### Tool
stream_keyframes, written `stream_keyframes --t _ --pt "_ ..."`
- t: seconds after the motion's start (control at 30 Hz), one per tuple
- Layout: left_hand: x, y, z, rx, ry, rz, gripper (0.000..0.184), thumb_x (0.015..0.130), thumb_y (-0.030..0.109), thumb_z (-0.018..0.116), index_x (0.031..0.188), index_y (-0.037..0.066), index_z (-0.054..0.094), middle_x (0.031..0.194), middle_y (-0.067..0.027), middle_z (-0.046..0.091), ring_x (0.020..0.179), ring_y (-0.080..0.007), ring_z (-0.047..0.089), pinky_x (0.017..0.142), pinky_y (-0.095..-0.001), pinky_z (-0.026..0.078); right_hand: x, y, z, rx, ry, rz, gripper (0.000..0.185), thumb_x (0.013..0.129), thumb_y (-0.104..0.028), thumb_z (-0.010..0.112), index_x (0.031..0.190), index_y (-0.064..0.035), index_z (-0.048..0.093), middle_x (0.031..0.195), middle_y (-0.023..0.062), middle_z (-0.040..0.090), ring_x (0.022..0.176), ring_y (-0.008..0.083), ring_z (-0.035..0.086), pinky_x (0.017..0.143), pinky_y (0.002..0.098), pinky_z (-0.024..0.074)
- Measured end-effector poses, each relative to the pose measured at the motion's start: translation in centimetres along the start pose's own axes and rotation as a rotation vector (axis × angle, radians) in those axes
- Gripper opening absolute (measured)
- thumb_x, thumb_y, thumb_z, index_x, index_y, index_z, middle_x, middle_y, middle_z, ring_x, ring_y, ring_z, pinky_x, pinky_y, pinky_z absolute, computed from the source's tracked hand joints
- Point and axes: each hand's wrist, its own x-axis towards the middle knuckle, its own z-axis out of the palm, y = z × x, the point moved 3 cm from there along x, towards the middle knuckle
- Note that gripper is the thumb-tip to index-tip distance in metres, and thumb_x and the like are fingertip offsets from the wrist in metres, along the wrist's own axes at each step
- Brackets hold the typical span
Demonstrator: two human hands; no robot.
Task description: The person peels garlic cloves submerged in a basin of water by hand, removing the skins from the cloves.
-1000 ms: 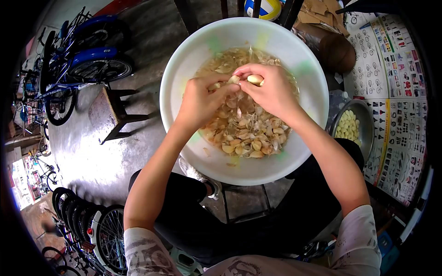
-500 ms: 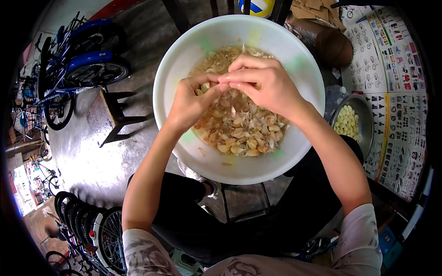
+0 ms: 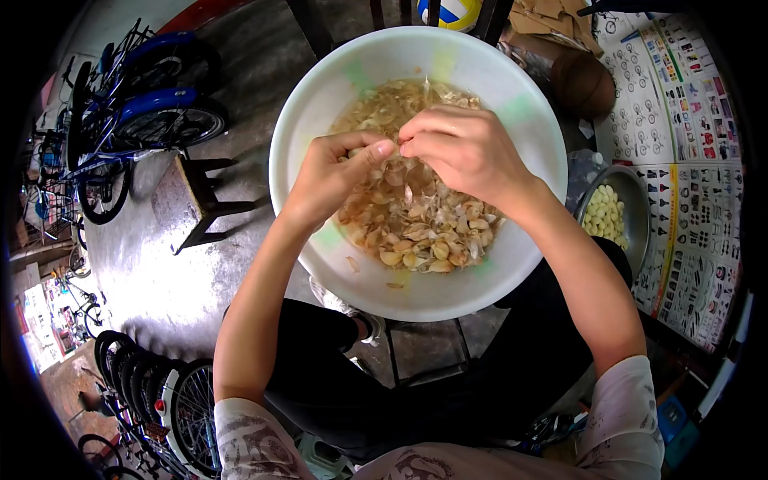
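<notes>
A large white basin [image 3: 316, 256] holds water with many garlic cloves [image 3: 424, 240] and loose skins. Above it, my left hand [image 3: 340, 172] is closed around garlic cloves, pale bits of which show between its curled fingers. My right hand [image 3: 468, 152] is pinched, its fingertips meeting my left thumb and fingertip over the basin; whatever lies between them is too small to name. At the right, a metal bowl [image 3: 638, 220] contains peeled cloves [image 3: 604, 214].
A wooden stool [image 3: 180, 204] stands left of the basin, with bicycles [image 3: 168, 116] beyond. Dark chair bars [image 3: 312, 28], a ball [image 3: 452, 11] and cardboard [image 3: 552, 24] are behind it. Printed sheets [image 3: 692, 184] cover the right side.
Both hands have shifted slightly left in view. A pale clove visible in my right palm a second ago is now hidden, and the right fingers are more curled.
</notes>
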Motion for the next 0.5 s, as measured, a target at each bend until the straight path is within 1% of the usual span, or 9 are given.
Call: stream_keyframes --t 0.03,0.07,0.13,0.2,0.27,0.3,0.37,0.4,0.5 --pt "0.0 -0.1 0.0 0.048 -0.004 0.026 0.036 0.098 0.031 0.062 0.105 -0.003 0.067 0.072 0.0045 0.052 0.066 -0.0044 0.04 0.059 -0.022 0.034 0.0 0.0 0.0 0.053 0.016 0.035 0.01 0.074 0.0 0.073 0.08 -0.0028 0.067 0.083 0.0054 0.069 0.072 0.0218 0.067 0.059 0.031 0.0534" --pt "0.0 -0.3 -0.1 0.047 -0.001 0.026 0.036 0.098 0.031 0.062 0.105 -0.003 0.067 0.072 0.0045 0.052 0.066 -0.0044 0.04 0.059 -0.022 0.034 0.0 0.1 0.0 0.106 0.033 0.07 0.01 0.074 0.0 0.073 0.081 -0.0026 0.067 0.084 0.0054 0.069 0.073 0.0223 0.067 0.06 0.0307 0.0536" --pt "0.3 -1.0 -0.5 -0.089 0.04 -0.05 0.034 0.101 0.031 0.056 0.091 -0.001 0.062 0.076 0.0018 0.054 0.062 -0.0046 0.035 0.057 -0.0228 0.031 0.1 0.3 0.0 0.137 0.045 0.146 0.006 0.076 -0.004 0.072 0.081 -0.0044 0.068 0.083 0.0045 0.069 0.071 0.0216 0.067 0.059 0.0328 0.0532" --pt "0.6 -1.2 -0.9 -0.222 0.064 -0.052 0.034 0.102 0.031 0.054 0.086 0.001 0.058 0.08 -0.0004 0.055 0.061 -0.0051 0.032 0.056 -0.0228 0.03 0.1 0.7 0.1 0.168 0.059 0.221 0.004 0.079 -0.008 0.072 0.08 -0.0062 0.068 0.081 0.0037 0.069 0.07 0.0208 0.067 0.059 0.0349 0.0528" --pt "0.8 -1.1 -1.1 -0.353 0.085 -0.05 0.035 0.103 0.031 0.051 0.081 0.003 0.054 0.084 -0.0025 0.055 0.06 -0.0055 0.03 0.055 -0.0227 0.029 -0.3 1.9 0.5 0.413 0.019 0.542 0.001 0.08 -0.006 0.069 0.081 -0.0055 0.069 0.08 0.0077 0.069 0.072 0.0241 0.068 0.063 0.0363 0.0546" --pt "0.7 -0.9 -1.1 -0.414 0.093 -0.052 0.035 0.103 0.031 0.051 0.08 0.004 0.052 0.089 -0.0044 0.056 0.059 -0.0058 0.03 0.055 -0.0222 0.029 -0.8 2.3 0.5 0.41 0.022 0.539 0.001 0.08 -0.006 0.069 0.081 -0.0055 0.069 0.08 0.0077 0.069 0.072 0.0241 0.068 0.063 0.0363 0.0546" --pt "0.6 -0.8 -0.9 -0.471 0.095 -0.048 0.035 0.103 0.031 0.05 0.079 0.005 0.05 0.093 -0.0063 0.056 0.059 -0.006 0.031 0.055 -0.0217 0.029 -2.2 3.7 1.5 -0.244 -0.435 0.536 0.004 0.081 -0.004 0.067 0.082 -0.0043 0.07 0.079 0.0113 0.068 0.074 0.0281 0.069 0.067 0.0388 0.0563" --pt "0.6 -1.0 -0.9 -0.499 0.081 -0.053 0.034 0.103 0.031 0.05 0.083 0.004 0.052 0.092 -0.0058 0.056 0.059 -0.0054 0.031 0.055 -0.0212 0.029 -2.6 3.4 1.5 -0.295 -0.433 0.555 0.006 0.08 -0.003 0.065 0.083 -0.0034 0.07 0.08 0.0124 0.068 0.075 0.0301 0.069 0.07 0.0401 0.0572" --pt "0.6 -1.0 -0.7 -0.55 0.032 -0.063 0.032 0.104 0.03 0.049 0.093 0.001 0.057 0.09 -0.0041 0.055 0.06 -0.0044 0.031 0.054 -0.0205 0.029 -2.6 2.6 1.8 -0.226 -0.349 0.521 0.008 0.082 -0.005 0.066 0.089 -0.0035 0.07 0.082 0.0125 0.068 0.075 0.0302 0.069 0.068 0.0419 0.0555"
